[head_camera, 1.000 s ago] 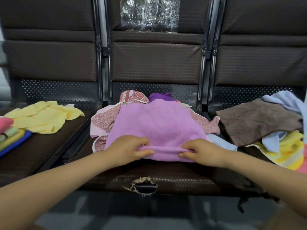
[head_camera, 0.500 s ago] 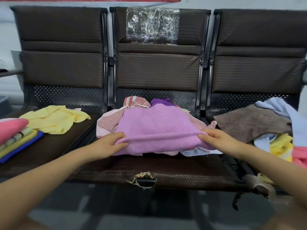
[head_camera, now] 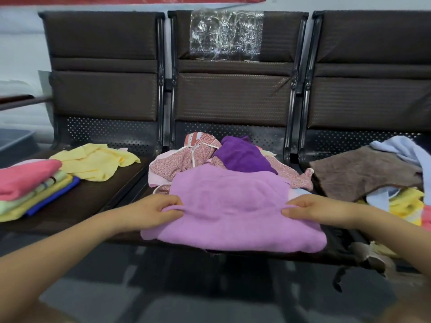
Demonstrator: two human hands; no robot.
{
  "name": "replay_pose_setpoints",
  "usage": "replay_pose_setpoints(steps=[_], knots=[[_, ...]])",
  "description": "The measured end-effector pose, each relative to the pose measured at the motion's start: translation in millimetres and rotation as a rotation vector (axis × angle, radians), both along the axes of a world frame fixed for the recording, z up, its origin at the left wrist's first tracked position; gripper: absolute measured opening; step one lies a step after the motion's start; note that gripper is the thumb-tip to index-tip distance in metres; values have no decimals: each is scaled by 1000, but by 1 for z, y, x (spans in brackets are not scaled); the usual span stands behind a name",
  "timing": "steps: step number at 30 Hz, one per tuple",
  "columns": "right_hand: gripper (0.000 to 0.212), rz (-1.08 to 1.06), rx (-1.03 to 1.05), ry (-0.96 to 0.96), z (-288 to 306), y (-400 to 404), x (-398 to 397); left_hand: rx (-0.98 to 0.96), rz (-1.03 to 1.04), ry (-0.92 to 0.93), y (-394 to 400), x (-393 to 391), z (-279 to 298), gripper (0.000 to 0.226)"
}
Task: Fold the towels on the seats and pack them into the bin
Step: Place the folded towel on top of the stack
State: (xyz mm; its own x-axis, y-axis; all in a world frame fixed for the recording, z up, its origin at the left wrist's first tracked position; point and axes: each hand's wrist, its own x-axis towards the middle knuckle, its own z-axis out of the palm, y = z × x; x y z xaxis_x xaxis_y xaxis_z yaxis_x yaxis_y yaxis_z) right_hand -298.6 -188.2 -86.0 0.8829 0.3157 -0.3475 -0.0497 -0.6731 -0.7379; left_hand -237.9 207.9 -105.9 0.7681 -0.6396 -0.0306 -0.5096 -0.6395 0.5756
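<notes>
Your left hand [head_camera: 155, 212] and right hand [head_camera: 311, 209] each pinch an edge of the lilac towel [head_camera: 231, 213] at the centre of the frame. Since half a second ago the towel has come forward, and its soft, fuzzy front now hangs over the middle seat [head_camera: 130, 203] edge, so the fold is begun. Behind it lies a crumpled purple cloth [head_camera: 242, 156]. Folded towels [head_camera: 30, 187] are stacked at left. The grey shape at far left is perhaps the bin [head_camera: 14, 139].

A plain lilac towel [head_camera: 231, 213] is seen on the dark brown middle seat [head_camera: 130, 201]. Behind it, a deep purple cloth [head_camera: 242, 157] and a pink-and-white speckled cloth [head_camera: 179, 164] are shown. Left of it, pale yellow cloth [head_camera: 93, 163]; right, brown towel [head_camera: 359, 173].
</notes>
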Motion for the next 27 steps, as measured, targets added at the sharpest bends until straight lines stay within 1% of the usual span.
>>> replay_pose_setpoints(steps=[1, 3, 4, 6, 8, 11, 13, 15, 17, 19, 24, 27], knots=[[53, -27, 22, -21, 4, -2, 4, 20, 3, -14, 3, 7, 4, 41], [29, -72, 53, -68, 14, -5, 14, 40, 41, -32, 4, 22, 16, 29], [23, -102, 77, -94, 19, -5, 19, 28, 62, -50, 2, 30, 22, 23], [18, -182, 158, -130, 22, -7, 32, -8, 127, -105, -4, 48, 32, 23], [21, -272, 196, -199, 22, -7, 45, -43, 208, -157, -13, 68, 37, 17], [26, -439, 96, -319, 13, -5, 72, -48, 328, -216, -28, 94, 33, 21], [28, -506, 24, -323, 4, -4, 92, -13, 397, -229, -35, 112, 25, 23], [28, -514, -61, -292, -10, -3, 106, 42, 456, -228, -37, 127, 11, 25], [33, -493, -154, -274, -24, -1, 118, 115, 461, -205, -36, 140, -5, 32], [35, -482, -211, -286, -30, 1, 122, 171, 452, -178, -37, 142, -14, 32], [41, -478, -195, -256, -33, -3, 129, 102, 480, -128, -41, 147, -21, 25], [40, -486, -162, -220, -35, -8, 130, 91, 493, -85, -36, 148, -27, 22]])
